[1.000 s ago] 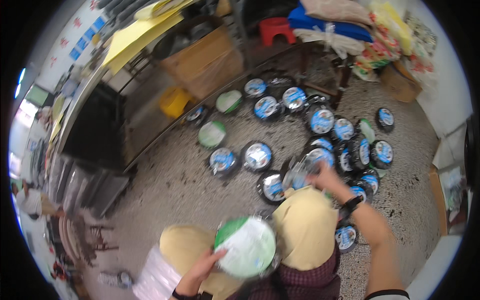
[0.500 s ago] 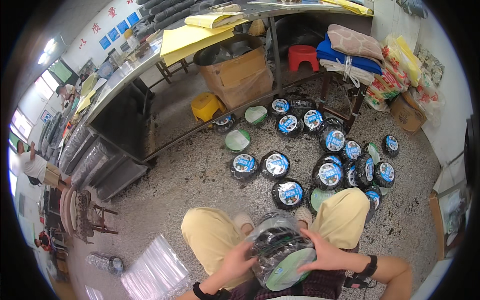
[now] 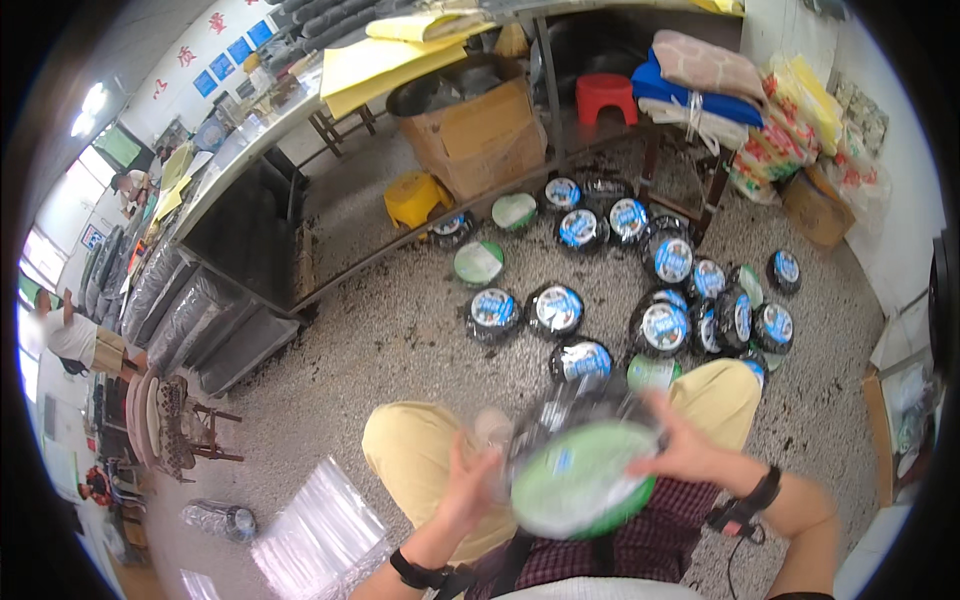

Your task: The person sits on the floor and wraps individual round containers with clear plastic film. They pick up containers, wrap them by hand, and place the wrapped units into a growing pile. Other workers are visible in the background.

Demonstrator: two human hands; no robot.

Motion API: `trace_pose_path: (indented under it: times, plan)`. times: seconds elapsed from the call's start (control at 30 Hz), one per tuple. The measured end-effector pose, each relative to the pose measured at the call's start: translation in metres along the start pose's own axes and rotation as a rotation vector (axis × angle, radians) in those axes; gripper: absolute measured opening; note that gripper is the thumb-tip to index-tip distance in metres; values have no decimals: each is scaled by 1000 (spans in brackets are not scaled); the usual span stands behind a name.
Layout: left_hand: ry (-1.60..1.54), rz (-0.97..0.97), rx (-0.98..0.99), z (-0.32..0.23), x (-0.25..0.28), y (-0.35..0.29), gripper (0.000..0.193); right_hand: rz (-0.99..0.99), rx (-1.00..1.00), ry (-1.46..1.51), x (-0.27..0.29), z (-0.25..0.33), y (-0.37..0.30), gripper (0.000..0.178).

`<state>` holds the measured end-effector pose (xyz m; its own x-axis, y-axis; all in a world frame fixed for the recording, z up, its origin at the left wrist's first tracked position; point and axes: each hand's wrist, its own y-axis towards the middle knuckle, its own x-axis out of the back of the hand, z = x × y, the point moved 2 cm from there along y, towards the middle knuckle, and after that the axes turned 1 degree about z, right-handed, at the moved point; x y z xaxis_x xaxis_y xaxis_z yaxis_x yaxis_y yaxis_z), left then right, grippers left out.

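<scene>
Above my lap I hold a round black bundle in clear plastic [image 3: 585,475], its big green and white disc facing up toward me. It is smeared by motion, and I cannot make out what the black stuff inside is. My left hand [image 3: 468,488] presses against its left side. On the right, my right hand [image 3: 685,445] grips the rim, with fingers over the edge of the disc. Similar wrapped bundles with blue and white discs lie past my knees, such as one bundle [image 3: 580,358] straight ahead and another bundle [image 3: 663,328] in the cluster to the right.
Clear plastic sheets [image 3: 318,530] lie on the floor at the left, near a wrapped roll [image 3: 220,520]. Farther off are a yellow stool [image 3: 415,200], a cardboard box [image 3: 475,135], a red stool [image 3: 605,98] and folded cloths [image 3: 700,80]. A person [image 3: 75,335] stands at far left.
The bundle has come up toward me and tipped so its green disc faces me more fully. Both hands have moved with it, still on its sides.
</scene>
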<state>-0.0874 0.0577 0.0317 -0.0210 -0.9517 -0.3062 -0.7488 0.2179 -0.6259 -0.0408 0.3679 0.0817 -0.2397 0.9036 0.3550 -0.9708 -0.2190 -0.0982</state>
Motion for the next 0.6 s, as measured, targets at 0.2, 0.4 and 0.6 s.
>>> trace_pose_path:
  times: [0.2, 0.4, 0.6]
  plan:
    - [-144, 367, 368, -14, 11, 22, 43, -560, 377, -33, 41, 62, 40, 81]
    - [-122, 234, 73, -63, 63, 80, 43, -209, 652, -445, -57, -13, 79, 55]
    - [828, 89, -58, -14, 22, 78, 38, 240, 307, -1035, -122, -30, 90, 31]
